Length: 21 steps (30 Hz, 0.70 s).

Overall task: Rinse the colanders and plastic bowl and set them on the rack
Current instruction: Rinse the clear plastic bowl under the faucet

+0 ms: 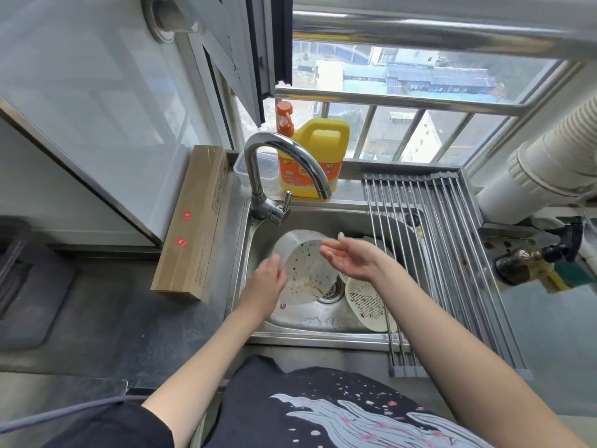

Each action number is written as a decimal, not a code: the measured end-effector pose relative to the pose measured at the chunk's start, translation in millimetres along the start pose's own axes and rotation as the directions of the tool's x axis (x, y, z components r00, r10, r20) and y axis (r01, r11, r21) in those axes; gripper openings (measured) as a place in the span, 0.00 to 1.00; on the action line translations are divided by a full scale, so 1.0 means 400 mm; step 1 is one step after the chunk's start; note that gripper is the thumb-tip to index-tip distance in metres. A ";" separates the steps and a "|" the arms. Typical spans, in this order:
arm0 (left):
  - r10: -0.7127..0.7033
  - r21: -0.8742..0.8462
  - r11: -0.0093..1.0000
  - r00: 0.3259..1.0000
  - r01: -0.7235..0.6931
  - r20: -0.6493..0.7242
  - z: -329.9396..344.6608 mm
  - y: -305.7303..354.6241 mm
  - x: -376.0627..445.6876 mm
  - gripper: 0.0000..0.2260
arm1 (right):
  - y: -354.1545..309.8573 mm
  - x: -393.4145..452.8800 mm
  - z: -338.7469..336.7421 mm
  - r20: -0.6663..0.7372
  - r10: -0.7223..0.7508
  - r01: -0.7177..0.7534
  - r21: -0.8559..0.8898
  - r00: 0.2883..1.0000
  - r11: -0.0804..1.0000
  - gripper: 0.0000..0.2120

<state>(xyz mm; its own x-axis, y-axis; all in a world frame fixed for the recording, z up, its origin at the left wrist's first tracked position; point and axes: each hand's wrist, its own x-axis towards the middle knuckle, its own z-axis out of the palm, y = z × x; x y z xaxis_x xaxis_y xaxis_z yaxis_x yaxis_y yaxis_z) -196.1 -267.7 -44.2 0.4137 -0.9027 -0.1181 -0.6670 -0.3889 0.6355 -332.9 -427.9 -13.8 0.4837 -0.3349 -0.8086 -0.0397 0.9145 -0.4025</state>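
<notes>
A white perforated colander (307, 270), stained with brown residue, is tilted on its side inside the steel sink (310, 318). My left hand (268, 282) grips its left rim. My right hand (347, 257) hovers open, palm up, just over the colander's right edge. A second white colander (366, 303) leans against the sink's right side, partly under my right forearm. A pale greenish bowl edge (384, 250) peeks out behind my right hand. The roll-up steel rack (445, 253) spans the sink's right part and holds nothing.
The curved faucet (287, 166) arches over the sink with no visible water. A yellow detergent jug (311, 156) and a small plastic container (255, 171) stand behind it. A long cardboard box (193, 221) lies on the left counter. A white duct (555, 163) runs at the right.
</notes>
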 end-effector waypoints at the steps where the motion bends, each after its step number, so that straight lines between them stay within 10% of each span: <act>1: -0.053 -0.069 0.996 0.998 0.051 -0.024 -0.006 0.006 0.010 0.09 | -0.025 -0.012 0.009 0.038 -0.024 0.025 -0.032 0.999 0.999 0.16; 8: -0.310 -0.545 0.786 0.949 0.293 0.064 -0.065 0.036 0.082 0.09 | -0.227 -0.091 0.062 0.061 -0.215 0.223 -0.230 0.975 0.947 0.15; 13: -0.289 -0.695 0.658 0.950 0.288 0.120 -0.126 0.057 0.114 0.11 | -0.337 -0.101 0.143 0.020 -0.553 0.536 -0.273 0.833 0.798 0.14; 21: -0.222 -0.753 0.599 0.960 0.274 0.173 -0.164 0.072 0.133 0.12 | -0.462 -0.027 0.348 0.424 -0.779 0.696 -0.718 0.463 0.022 0.13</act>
<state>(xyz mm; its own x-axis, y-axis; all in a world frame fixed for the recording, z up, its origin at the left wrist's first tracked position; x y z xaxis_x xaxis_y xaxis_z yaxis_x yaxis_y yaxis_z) -152.5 -314.9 18.0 0.4380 -0.8117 -0.3865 0.1805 -0.3418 0.9223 -209.0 -561.8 129.2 0.6255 -0.7708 0.1212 -0.2922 -0.3755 -0.8796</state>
